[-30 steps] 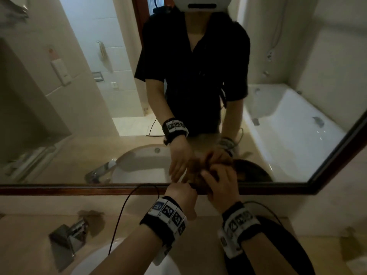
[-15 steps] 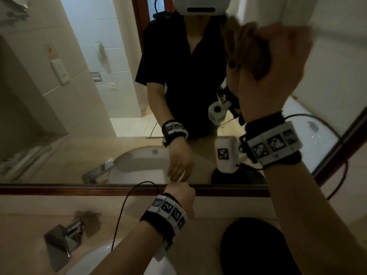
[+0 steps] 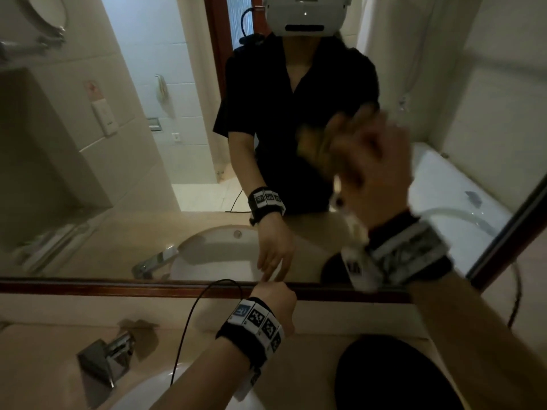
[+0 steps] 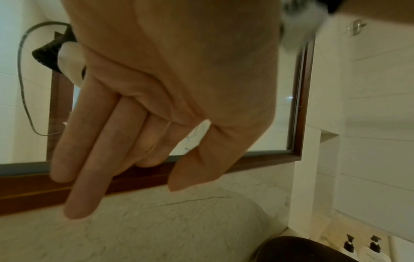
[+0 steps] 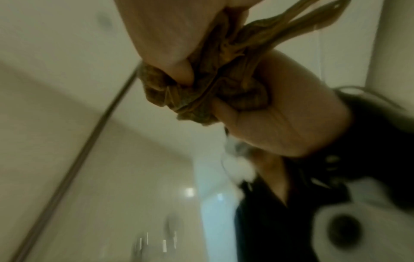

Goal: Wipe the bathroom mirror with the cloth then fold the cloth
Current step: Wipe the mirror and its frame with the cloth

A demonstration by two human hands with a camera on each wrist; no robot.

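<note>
The mirror (image 3: 133, 173) fills the wall, its dark wooden frame (image 3: 118, 287) running along the bottom. My right hand (image 3: 373, 161) is raised at mid-height on the right and blurred. It grips a bunched brown cloth (image 3: 318, 140) against the glass. In the right wrist view the cloth (image 5: 215, 92) is crumpled inside the curled fingers (image 5: 280, 113). My left hand (image 3: 278, 294) stays low at the bottom frame and holds nothing. In the left wrist view that hand (image 4: 139, 150) has straight fingers (image 4: 89, 159) pointing down across the frame.
A chrome faucet (image 3: 106, 356) and a white basin (image 3: 139, 392) sit at lower left on the beige counter (image 3: 310, 365). A black round object (image 3: 393, 377) lies at lower right. A thin cable (image 3: 192, 321) loops from the left wrist. Two pump bottles (image 4: 360, 246) stand at the right.
My right hand left the left hand at the lower frame, swept the cloth up to the upper right, and has now come down to mid-height. The left hand has stayed put.
</note>
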